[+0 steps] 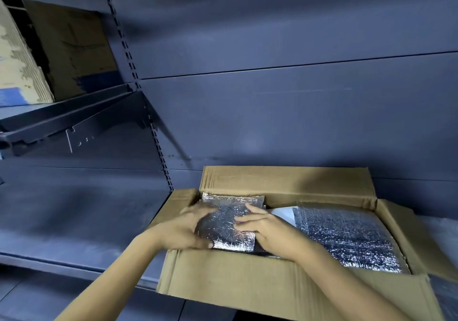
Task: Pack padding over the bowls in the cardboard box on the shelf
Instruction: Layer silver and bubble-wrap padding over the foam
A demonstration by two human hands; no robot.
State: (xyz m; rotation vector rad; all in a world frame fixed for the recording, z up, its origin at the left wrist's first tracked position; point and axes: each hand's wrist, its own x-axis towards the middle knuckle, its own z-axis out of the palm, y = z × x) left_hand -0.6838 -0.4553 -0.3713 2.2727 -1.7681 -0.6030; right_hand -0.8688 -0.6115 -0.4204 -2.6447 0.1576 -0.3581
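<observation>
Open brown corrugated cardboard box (223,281): one, standing on the lower dark blue-grey metal shelf (74,221), close to the back panel (272,97). It has four flaps, all open: the far flap upright, the two side flaps spread outward, the near flap folded toward the viewer. Contents, counted: two sheets of padding and one white item. The left silver foil padding sheet (230,224), square and crinkled, sits in the left half of the box, its top level with the rim. The right silver foil padding sheet (347,241), the larger, lies over the right half, untouched. The white item (282,213) shows only as a corner between the two sheets, and its kind cannot be told. Whatever lies beneath the sheets is hidden. Hands: two, bare, both on the left sheet. The left hand (183,229) grasps its left edge, fingers over the top and thumb at the near corner. The right hand (265,229) clasps its right edge, fingers bent over the top face and thumb out of sight. Upper dark metal shelf (62,115), at far left: one, carrying two cardboard pieces. One is a brown flattened carton (71,48) leaning on the back. The other is a torn pale corrugated board with a blue printed patch (17,60), in front of the carton.
</observation>
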